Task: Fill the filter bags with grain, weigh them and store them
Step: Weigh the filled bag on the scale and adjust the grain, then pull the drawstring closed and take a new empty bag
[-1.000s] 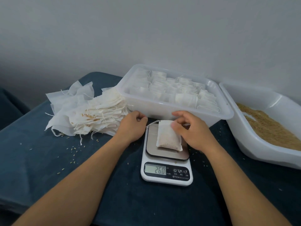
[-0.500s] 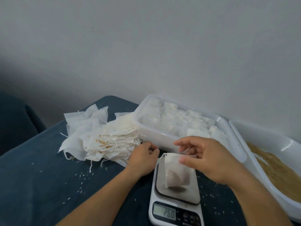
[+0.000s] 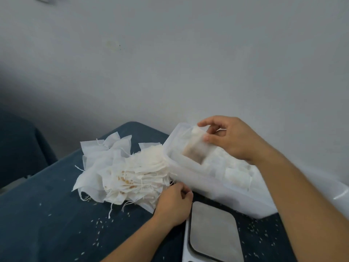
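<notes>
My right hand point(image 3: 232, 138) pinches a filled white filter bag point(image 3: 195, 148) by its top edge and holds it above the far left end of the clear plastic storage box point(image 3: 190, 183). Several filled bags point(image 3: 238, 176) stand inside that box. My left hand point(image 3: 174, 203) rests on the table with curled fingers, next to a heap of empty filter bags point(image 3: 128, 173) and the scale; whether it holds a string I cannot tell. The kitchen scale point(image 3: 212, 231) stands bare in front, its display out of view.
Loose grains point(image 3: 98, 224) lie scattered on the dark blue table cover point(image 3: 47, 214). A white wall rises right behind the box. The edge of the white grain tub point(image 3: 340, 193) shows at the far right. A dark seat point(image 3: 18, 144) stands beyond the table's left edge.
My right hand has lifted the filled bag off the scale and carried it up and back over the storage box. The camera has tilted upward. The left hand has hardly moved.
</notes>
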A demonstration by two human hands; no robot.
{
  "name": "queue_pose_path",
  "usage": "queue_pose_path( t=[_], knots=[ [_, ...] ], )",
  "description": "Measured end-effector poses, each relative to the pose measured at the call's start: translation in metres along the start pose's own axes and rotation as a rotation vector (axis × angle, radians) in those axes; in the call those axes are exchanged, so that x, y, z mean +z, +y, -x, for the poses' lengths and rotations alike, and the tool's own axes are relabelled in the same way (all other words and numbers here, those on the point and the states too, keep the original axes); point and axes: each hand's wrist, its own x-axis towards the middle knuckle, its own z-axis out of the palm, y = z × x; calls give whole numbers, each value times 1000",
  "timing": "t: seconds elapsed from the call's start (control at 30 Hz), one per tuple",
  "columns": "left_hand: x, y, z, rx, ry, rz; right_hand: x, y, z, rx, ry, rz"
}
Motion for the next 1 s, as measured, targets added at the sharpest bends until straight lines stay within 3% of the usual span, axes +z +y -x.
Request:
queue_pose_path(
  t=[0.17,0.4,0.57,0.7,1.0],
  knots=[
    [-2,1,2,-17,-6,36,41,32,-31,30,28,21],
    [-3,3,2,-31,-29,63,70,64,-47,108,-86,34],
    [-2,3,1,-28,-19,47,84,74,-55,183,-121,234],
    [-3,3,2,-16,-3,29,87,67,-57,249,-59,121],
    [-3,6,1,-8,-7,-46,86,52,-38,284,-172,53]
  ],
)
